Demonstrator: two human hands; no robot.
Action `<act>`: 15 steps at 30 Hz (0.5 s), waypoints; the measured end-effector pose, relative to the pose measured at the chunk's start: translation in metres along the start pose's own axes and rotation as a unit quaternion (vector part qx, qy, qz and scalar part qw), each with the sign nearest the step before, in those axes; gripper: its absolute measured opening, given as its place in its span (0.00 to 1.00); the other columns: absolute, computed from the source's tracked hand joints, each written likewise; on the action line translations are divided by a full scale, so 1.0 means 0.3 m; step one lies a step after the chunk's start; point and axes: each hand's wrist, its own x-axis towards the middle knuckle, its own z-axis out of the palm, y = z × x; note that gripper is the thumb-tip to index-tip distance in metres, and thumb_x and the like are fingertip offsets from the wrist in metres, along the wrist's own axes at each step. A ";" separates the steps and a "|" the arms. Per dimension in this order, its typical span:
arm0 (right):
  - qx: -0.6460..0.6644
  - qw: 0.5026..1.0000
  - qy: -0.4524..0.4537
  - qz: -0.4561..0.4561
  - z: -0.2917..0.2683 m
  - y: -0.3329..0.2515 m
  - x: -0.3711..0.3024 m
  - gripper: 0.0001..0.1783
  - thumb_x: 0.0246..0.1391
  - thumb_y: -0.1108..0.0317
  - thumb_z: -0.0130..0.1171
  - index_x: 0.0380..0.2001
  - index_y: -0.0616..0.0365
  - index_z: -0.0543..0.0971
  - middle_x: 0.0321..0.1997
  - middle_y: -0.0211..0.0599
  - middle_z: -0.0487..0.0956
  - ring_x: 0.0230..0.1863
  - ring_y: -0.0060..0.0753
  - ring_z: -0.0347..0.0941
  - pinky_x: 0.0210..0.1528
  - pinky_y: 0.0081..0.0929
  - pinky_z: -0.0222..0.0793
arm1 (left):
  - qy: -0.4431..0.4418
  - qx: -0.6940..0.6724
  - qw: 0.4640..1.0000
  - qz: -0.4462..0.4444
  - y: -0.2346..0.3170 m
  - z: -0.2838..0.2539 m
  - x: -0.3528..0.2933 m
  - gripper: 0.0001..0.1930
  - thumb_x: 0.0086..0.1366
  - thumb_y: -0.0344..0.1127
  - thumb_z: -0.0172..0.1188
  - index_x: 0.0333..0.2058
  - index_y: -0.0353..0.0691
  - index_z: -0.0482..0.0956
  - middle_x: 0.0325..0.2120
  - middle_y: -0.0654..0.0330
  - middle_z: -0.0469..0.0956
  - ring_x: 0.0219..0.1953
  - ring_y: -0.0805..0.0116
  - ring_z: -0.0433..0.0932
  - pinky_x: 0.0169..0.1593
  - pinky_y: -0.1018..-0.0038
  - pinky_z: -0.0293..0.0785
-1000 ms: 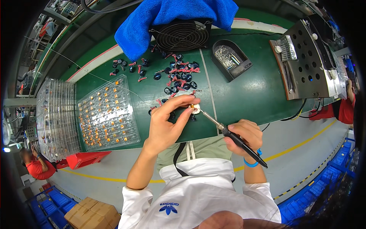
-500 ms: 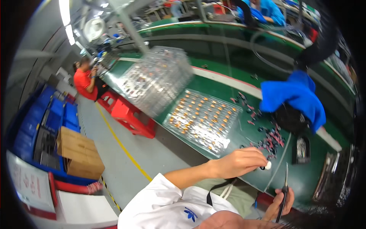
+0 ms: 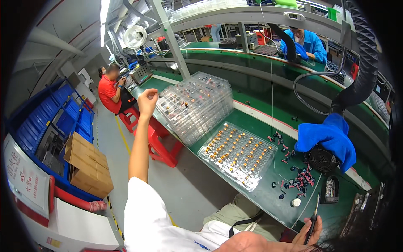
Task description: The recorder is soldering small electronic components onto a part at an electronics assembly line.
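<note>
My left hand [image 3: 147, 101] is stretched far forward at the left edge of a tall stack of clear plastic trays [image 3: 197, 103]. Its fingers are bent and drawn together; whatever they hold, if anything, is too small to make out. My right hand [image 3: 311, 232], low at the right, is closed round the dark handle of a soldering iron [image 3: 313, 219], its thin tip pointing up and away from me. Near the iron stand a small white round container [image 3: 296, 202] and a pile of small black round parts with pink-red leads [image 3: 301, 181].
A clear tray [image 3: 237, 153] with rows of small orange-copper pieces lies beside the stack on the green bench [image 3: 268, 201]. A blue cloth [image 3: 325, 136] drapes a black fume hose and round grille. A small black box [image 3: 331, 190] stands right. Red stools [image 3: 161, 145] flank the bench; co-workers sit beyond.
My left hand has left the white container by the pile and reached far forward and left to the tray stack. My right hand keeps hold of the iron. The view has tilted up.
</note>
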 end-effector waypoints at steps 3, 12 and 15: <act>0.149 0.983 -0.050 0.099 0.034 -0.036 -0.005 0.22 0.67 0.70 0.56 0.62 0.64 0.70 0.38 0.37 0.81 0.38 0.25 0.75 0.42 0.20 0.70 | -0.015 0.057 0.998 -0.011 -0.104 -0.006 0.054 0.08 0.60 0.26 0.67 0.39 0.34 0.86 0.34 0.57 0.87 0.38 0.70 0.86 0.46 0.75 0.80; 0.214 0.976 -0.024 0.015 0.061 -0.057 0.006 0.20 0.62 0.71 0.63 0.55 0.67 0.75 0.34 0.43 0.84 0.36 0.29 0.81 0.43 0.26 0.76 | -0.159 -0.078 0.970 0.165 0.569 0.269 -0.355 0.09 0.67 0.26 0.61 0.44 0.31 0.84 0.36 0.51 0.86 0.40 0.64 0.86 0.47 0.70 0.79; 0.225 0.974 -0.021 -0.023 0.076 -0.058 0.021 0.21 0.61 0.71 0.64 0.55 0.67 0.75 0.33 0.44 0.84 0.35 0.29 0.81 0.43 0.26 0.76 | -0.320 -0.120 0.901 0.267 0.688 0.527 -0.454 0.13 0.64 0.22 0.58 0.46 0.29 0.82 0.38 0.43 0.85 0.43 0.48 0.85 0.47 0.65 0.79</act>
